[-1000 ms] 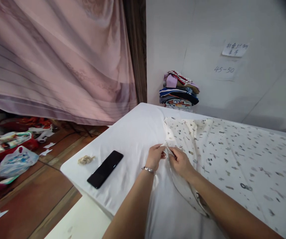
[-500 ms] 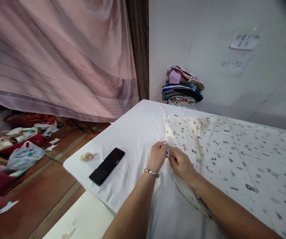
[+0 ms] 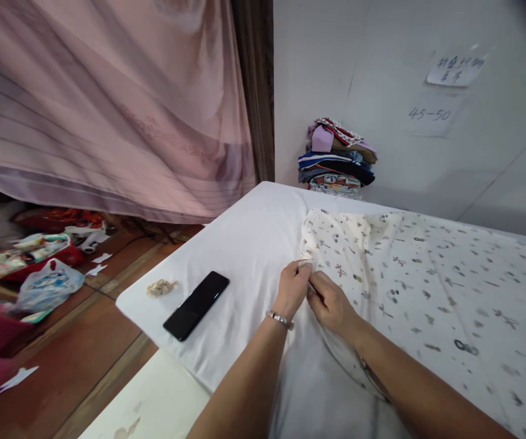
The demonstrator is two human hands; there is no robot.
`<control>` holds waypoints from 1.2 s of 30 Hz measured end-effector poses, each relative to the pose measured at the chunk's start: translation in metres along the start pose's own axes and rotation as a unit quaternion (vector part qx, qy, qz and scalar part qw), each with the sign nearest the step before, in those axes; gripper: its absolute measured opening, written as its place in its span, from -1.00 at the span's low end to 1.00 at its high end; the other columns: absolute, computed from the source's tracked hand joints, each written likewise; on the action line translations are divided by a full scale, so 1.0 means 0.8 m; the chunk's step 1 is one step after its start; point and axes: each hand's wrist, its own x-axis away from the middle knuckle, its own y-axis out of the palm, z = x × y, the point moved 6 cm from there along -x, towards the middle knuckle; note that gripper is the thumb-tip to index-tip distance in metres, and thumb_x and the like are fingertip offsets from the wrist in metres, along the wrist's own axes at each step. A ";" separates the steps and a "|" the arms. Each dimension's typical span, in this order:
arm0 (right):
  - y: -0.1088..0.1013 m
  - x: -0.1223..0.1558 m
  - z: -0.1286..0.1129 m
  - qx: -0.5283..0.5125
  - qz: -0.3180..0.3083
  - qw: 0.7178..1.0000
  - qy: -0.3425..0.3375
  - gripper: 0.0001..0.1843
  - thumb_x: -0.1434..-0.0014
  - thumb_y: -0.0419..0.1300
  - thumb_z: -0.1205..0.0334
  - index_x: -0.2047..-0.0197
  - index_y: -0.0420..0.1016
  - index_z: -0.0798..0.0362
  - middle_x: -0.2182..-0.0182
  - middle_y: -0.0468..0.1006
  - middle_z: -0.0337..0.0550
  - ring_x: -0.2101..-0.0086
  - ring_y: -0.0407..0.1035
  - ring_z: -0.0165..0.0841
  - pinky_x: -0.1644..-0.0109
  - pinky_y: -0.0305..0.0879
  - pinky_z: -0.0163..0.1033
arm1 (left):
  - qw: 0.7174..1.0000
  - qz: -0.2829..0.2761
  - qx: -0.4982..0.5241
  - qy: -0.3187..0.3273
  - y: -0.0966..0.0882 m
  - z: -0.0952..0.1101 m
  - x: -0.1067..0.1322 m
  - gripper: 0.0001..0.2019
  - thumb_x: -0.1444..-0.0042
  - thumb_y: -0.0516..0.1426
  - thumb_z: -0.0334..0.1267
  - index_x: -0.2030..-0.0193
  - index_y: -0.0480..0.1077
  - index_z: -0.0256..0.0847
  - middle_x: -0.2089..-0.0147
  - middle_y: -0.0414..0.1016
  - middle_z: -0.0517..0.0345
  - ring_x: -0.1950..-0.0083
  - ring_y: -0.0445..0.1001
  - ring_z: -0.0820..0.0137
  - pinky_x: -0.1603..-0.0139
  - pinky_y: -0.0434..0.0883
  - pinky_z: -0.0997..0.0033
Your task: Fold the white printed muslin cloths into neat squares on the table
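left hand (image 3: 294, 285) and right hand (image 3: 334, 305) pinch the printed cloth's (image 3: 409, 268) edge.

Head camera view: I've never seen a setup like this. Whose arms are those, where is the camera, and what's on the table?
There is no machine here, just a person's two bare hands. One camera, worn on the head, looks forward and down, so the arms enter from the bottom of the picture. The left hand, with a bracelet at its wrist, and the right hand pinch the edge of a white patterned cloth. It spreads over the right part of the white-covered table. To the left lie a black phone and a small beige bundle; I can't tell what that is. Beyond the table, folded fabrics are stacked by the wall.
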 end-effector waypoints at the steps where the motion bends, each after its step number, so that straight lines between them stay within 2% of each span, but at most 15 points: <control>1: 0.002 0.000 -0.002 -0.001 -0.010 1.000 0.001 -0.73 -0.13 -0.03 0.41 0.11 0.31 0.01 0.33 0.33 -0.14 0.32 0.28 -0.33 0.25 0.31 -0.23 | 1.000 0.004 0.007 -0.012 -0.001 -0.002 -0.002 -0.78 -0.04 0.01 -0.19 0.52 0.33 -0.25 0.54 0.27 0.27 0.45 0.23 0.50 0.40 0.19 0.53; 3: 0.003 0.001 -0.006 -0.005 -0.027 1.000 -0.004 -0.61 -0.13 -0.02 0.40 -0.03 0.28 -0.01 0.25 0.36 -0.11 0.28 0.30 -0.32 0.20 0.34 -0.21 | 0.999 0.017 0.020 -0.033 -0.006 -0.004 -0.006 -0.75 -0.05 0.00 -0.17 0.57 0.28 -0.24 0.59 0.21 0.29 0.50 0.19 0.52 0.46 0.16 0.54; 6: -0.003 0.004 -0.014 -0.010 -0.035 0.999 -0.033 -0.50 -0.16 0.00 0.36 -0.18 0.18 -0.04 0.05 0.33 -0.04 0.09 0.28 -0.26 0.03 0.32 -0.13 | 0.997 0.047 0.038 -0.040 -0.028 0.010 -0.005 -0.71 -0.08 -0.02 -0.14 0.56 0.29 -0.25 0.64 0.15 0.30 0.56 0.15 0.53 0.54 0.12 0.55; 9: -0.023 0.011 -0.017 -0.007 -0.019 0.998 -0.060 -0.50 -0.20 0.01 0.29 -0.22 0.15 -0.03 -0.07 0.25 0.00 -0.06 0.17 -0.20 -0.11 0.22 -0.05 | 0.993 0.110 0.030 0.003 -0.068 0.034 0.012 -0.67 -0.13 -0.05 -0.09 0.39 0.40 -0.30 0.62 0.20 0.28 0.55 0.18 0.51 0.54 0.15 0.55; 12: -0.035 0.030 -0.011 0.001 -0.055 0.998 -0.042 -0.50 -0.22 0.01 0.23 -0.23 0.13 -0.05 -0.11 0.24 0.00 -0.07 0.18 -0.21 -0.09 0.26 -0.09 | 0.981 0.177 -0.057 0.047 -0.113 0.041 0.041 -0.63 -0.16 -0.06 -0.05 0.17 0.43 -0.27 0.52 0.33 0.23 0.49 0.27 0.47 0.47 0.21 0.52; 14: -0.032 0.049 -0.006 0.019 -0.115 0.993 -0.032 -0.52 -0.22 0.02 0.20 -0.21 0.18 -0.06 -0.10 0.27 0.00 -0.05 0.21 -0.22 -0.08 0.27 -0.11 | 0.969 0.191 -0.144 0.062 -0.136 0.030 0.058 -0.63 -0.17 -0.07 -0.06 0.11 0.41 -0.23 0.39 0.42 0.16 0.36 0.36 0.41 0.35 0.26 0.48; 16: -0.025 0.069 -0.005 0.038 -0.164 0.985 -0.043 -0.56 -0.21 0.04 0.19 -0.16 0.26 -0.03 -0.06 0.32 0.01 -0.03 0.24 -0.21 -0.08 0.26 -0.10 | 0.955 0.171 -0.240 0.048 -0.148 0.008 0.068 -0.66 -0.17 -0.07 -0.08 0.18 0.43 -0.21 0.32 0.45 0.12 0.26 0.39 0.35 0.25 0.27 0.43; 19: -0.019 0.086 -0.009 0.054 -0.190 0.977 -0.084 -0.62 -0.17 0.10 0.16 -0.07 0.37 -0.01 -0.01 0.37 0.03 -0.01 0.26 -0.18 -0.08 0.25 -0.07 | 0.929 0.118 -0.350 -0.020 -0.154 -0.029 0.075 -0.68 -0.17 -0.08 -0.12 0.36 0.43 -0.18 0.37 0.44 0.13 0.29 0.40 0.33 0.28 0.24 0.41; 21: -0.020 0.083 -0.009 0.049 -0.201 0.974 -0.094 -0.67 -0.17 0.10 0.17 -0.01 0.42 -0.02 0.01 0.40 0.01 0.00 0.28 -0.19 -0.07 0.27 -0.08 | 0.919 0.103 -0.379 -0.048 -0.152 -0.043 0.076 -0.70 -0.17 -0.09 -0.14 0.37 0.42 -0.16 0.35 0.45 0.14 0.29 0.40 0.33 0.31 0.21 0.42; 23: -0.026 0.066 0.001 0.034 -0.216 0.973 -0.077 -0.71 -0.20 0.05 0.19 0.02 0.45 -0.05 0.04 0.43 -0.04 0.04 0.31 -0.24 -0.03 0.30 -0.10 | 0.915 0.102 -0.386 -0.053 -0.146 -0.047 0.075 -0.71 -0.18 -0.10 -0.17 0.34 0.41 -0.14 0.31 0.46 0.14 0.27 0.40 0.34 0.31 0.20 0.43; 25: -0.040 0.033 0.026 0.027 -0.204 0.978 -0.035 -0.71 -0.23 0.00 0.20 0.06 0.47 -0.07 0.07 0.46 -0.09 0.08 0.34 -0.27 0.02 0.34 -0.12 | 0.916 0.096 -0.388 -0.048 -0.140 -0.048 0.071 -0.72 -0.18 -0.11 -0.20 0.35 0.40 -0.14 0.32 0.45 0.15 0.27 0.40 0.36 0.33 0.18 0.44; 29: -0.074 -0.059 0.108 0.097 -0.122 0.984 0.087 -0.70 -0.21 -0.02 0.15 0.13 0.50 -0.02 0.06 0.47 -0.10 0.13 0.39 -0.26 0.17 0.40 -0.17 | 0.917 0.081 -0.390 -0.025 -0.134 -0.049 0.066 -0.73 -0.18 -0.11 -0.21 0.39 0.37 -0.15 0.37 0.41 0.18 0.32 0.38 0.40 0.34 0.17 0.46; 31: -0.084 -0.111 0.145 0.189 -0.103 0.970 0.116 -0.70 -0.18 -0.01 0.22 0.14 0.50 0.03 0.06 0.48 -0.10 0.14 0.39 -0.27 0.07 0.34 -0.17 | 0.916 0.080 -0.392 -0.019 -0.136 -0.051 0.066 -0.73 -0.18 -0.11 -0.21 0.38 0.37 -0.14 0.38 0.39 0.19 0.33 0.38 0.40 0.34 0.18 0.47; 33: -0.086 -0.160 0.176 0.294 -0.107 0.938 0.147 -0.67 -0.15 -0.01 0.29 0.07 0.47 0.04 0.00 0.44 -0.11 0.10 0.37 -0.30 0.00 0.28 -0.22 | 0.917 0.079 -0.391 -0.016 -0.138 -0.053 0.067 -0.74 -0.18 -0.11 -0.21 0.37 0.37 -0.13 0.39 0.38 0.20 0.33 0.38 0.41 0.34 0.18 0.47; 36: -0.077 -0.217 0.210 0.350 -0.113 0.915 0.164 -0.58 -0.07 0.03 0.38 -0.02 0.40 0.13 -0.07 0.37 0.01 -0.03 0.26 -0.22 -0.07 0.18 -0.20 | 0.920 0.075 -0.384 -0.011 -0.141 -0.055 0.067 -0.74 -0.18 -0.10 -0.22 0.38 0.37 -0.13 0.41 0.37 0.20 0.35 0.38 0.42 0.34 0.18 0.47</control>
